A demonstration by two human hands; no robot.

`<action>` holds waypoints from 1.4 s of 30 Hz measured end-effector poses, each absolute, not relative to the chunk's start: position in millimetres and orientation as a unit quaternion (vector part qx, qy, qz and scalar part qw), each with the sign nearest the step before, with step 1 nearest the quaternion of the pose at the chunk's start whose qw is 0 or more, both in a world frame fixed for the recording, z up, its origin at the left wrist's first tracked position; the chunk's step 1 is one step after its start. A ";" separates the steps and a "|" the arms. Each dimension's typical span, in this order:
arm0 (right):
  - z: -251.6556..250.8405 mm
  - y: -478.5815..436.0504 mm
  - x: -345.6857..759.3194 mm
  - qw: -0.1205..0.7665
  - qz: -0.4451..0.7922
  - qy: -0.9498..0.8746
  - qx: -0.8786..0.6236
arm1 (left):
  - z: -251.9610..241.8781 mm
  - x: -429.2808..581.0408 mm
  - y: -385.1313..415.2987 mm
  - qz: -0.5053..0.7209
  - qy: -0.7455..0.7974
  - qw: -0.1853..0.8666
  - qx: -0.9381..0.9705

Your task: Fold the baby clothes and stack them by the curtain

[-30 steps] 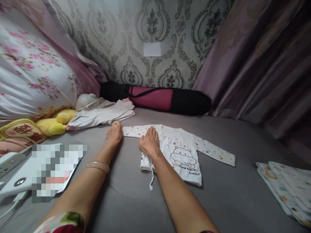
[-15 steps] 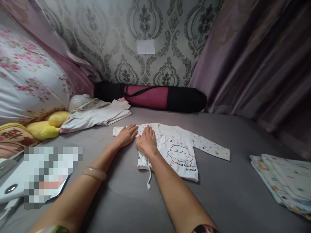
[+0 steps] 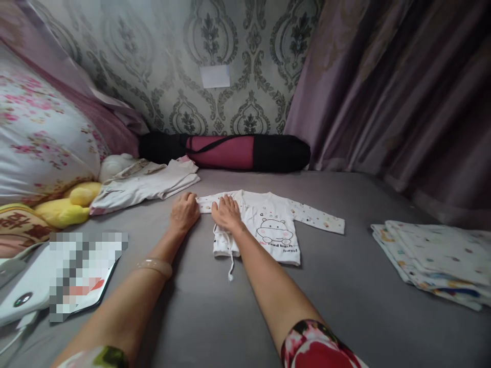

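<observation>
A small white baby shirt (image 3: 276,214) with a hippo print and dotted sleeves lies spread on the grey bed sheet (image 3: 215,327). My left hand (image 3: 184,212) is closed on the end of its left-side sleeve, hiding the cuff. With fingers stretched out, my right hand (image 3: 227,213) rests flat on the shirt near the shoulder of that same sleeve. A white tie string (image 3: 230,260) hangs from the shirt's lower left part onto the sheet. The other sleeve (image 3: 322,217) lies stretched out to the right.
Folded patterned cloths (image 3: 433,260) lie at the right. Light garments (image 3: 149,179), a yellow plush toy (image 3: 63,207) and a flowered pillow (image 3: 42,133) are at the left, above a white power bank (image 3: 38,281) with a cable. A black and pink long bag (image 3: 222,152) lies along the wall.
My left hand has gone from lying flat on the sleeve to closing around its end, slightly further left. My right hand stays flat on the shirt. The view has shifted a little.
</observation>
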State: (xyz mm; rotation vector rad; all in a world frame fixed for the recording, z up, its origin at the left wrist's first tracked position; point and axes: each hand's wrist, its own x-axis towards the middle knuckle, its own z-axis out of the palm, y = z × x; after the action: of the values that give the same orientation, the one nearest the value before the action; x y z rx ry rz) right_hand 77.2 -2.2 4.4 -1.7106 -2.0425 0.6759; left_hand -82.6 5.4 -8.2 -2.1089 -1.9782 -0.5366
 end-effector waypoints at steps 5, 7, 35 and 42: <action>33.2 9.2 111.7 0.218 0.348 -0.701 -0.582 | 1.2 -80.6 -1.1 -0.160 -0.727 0.016 -0.668; 42.8 4.0 135.8 0.266 0.386 -0.669 -0.576 | 8.5 -76.8 -6.6 -0.172 -0.753 -0.016 -0.635; 30.0 -161.0 295.3 0.085 0.207 -0.744 -0.629 | 8.7 -34.8 -123.9 -0.262 -0.597 -0.315 -0.690; 27.8 -169.8 266.3 0.082 0.121 -0.672 -0.726 | 9.1 -22.6 -129.5 -0.245 -0.629 -0.212 -0.706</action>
State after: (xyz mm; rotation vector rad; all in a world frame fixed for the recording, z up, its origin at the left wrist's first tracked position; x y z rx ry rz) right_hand 266.3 -169.8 27.8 -2.1692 -2.0075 0.3624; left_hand -22.6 -129.5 9.1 -2.5796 -2.2984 -0.8959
